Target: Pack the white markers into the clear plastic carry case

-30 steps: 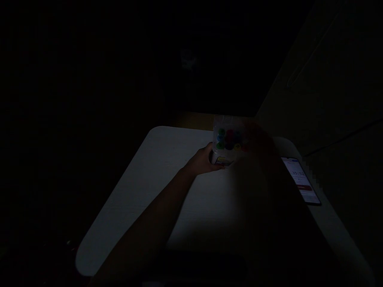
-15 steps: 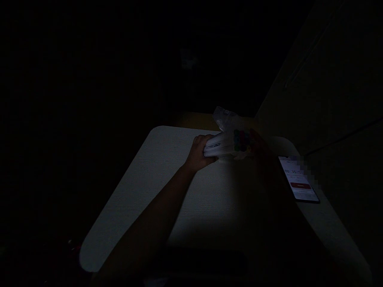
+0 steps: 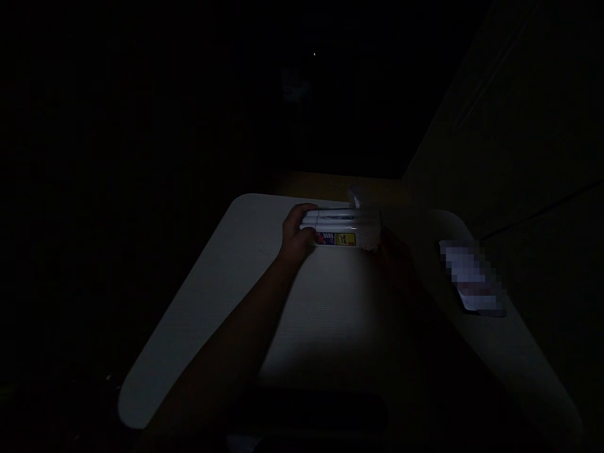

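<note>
A pack of white-barrelled markers (image 3: 337,221) lies sideways above the far part of the white table. Its lower side carries a yellow and dark printed label. My left hand (image 3: 296,236) is wrapped round the left end of the pack, thumb on the near side. At the right end, in deep shadow, my right hand (image 3: 395,250) grips the pack; its fingers are barely visible. Clear plastic wrapping (image 3: 355,196) sticks up behind the pack and also covers its right end. The coloured caps do not show clearly now.
On the right side of the white table (image 3: 212,283) lies a phone (image 3: 472,277), its lit screen blurred out. A dark cable (image 3: 542,211) runs along the wall at right. Nearly everything beyond the table is black.
The pack has turned so its labelled side faces me, and its left end has shifted left with my left hand. Coloured caps seen at the right end are now obscured.
</note>
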The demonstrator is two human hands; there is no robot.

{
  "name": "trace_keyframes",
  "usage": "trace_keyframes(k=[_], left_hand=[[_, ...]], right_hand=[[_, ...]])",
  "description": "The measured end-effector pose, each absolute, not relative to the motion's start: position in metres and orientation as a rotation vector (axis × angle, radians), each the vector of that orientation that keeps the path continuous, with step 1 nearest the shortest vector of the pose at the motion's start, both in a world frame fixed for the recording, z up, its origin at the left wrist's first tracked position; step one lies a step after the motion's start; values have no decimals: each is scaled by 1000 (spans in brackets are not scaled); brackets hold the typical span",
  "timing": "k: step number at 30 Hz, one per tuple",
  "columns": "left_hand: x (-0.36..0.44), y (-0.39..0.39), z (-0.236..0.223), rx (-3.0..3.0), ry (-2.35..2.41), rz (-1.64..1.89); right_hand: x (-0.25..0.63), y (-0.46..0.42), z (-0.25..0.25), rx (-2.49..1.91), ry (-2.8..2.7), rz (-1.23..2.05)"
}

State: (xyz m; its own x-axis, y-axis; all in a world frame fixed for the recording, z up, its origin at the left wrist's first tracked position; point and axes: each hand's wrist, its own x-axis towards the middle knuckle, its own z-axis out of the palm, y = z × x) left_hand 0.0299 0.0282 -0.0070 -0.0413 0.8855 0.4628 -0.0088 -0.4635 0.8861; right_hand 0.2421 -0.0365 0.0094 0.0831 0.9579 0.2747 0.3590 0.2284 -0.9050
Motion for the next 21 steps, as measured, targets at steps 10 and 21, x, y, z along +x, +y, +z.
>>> trace_keyframes(k=[10,21], left_hand=[[39,26,6,1075,953,1656],[32,29,6,1243,1173,1744]], right_hand=[[236,-42,17,-1437,-1531,720],[241,-40,17,-1470,-1577,713]])
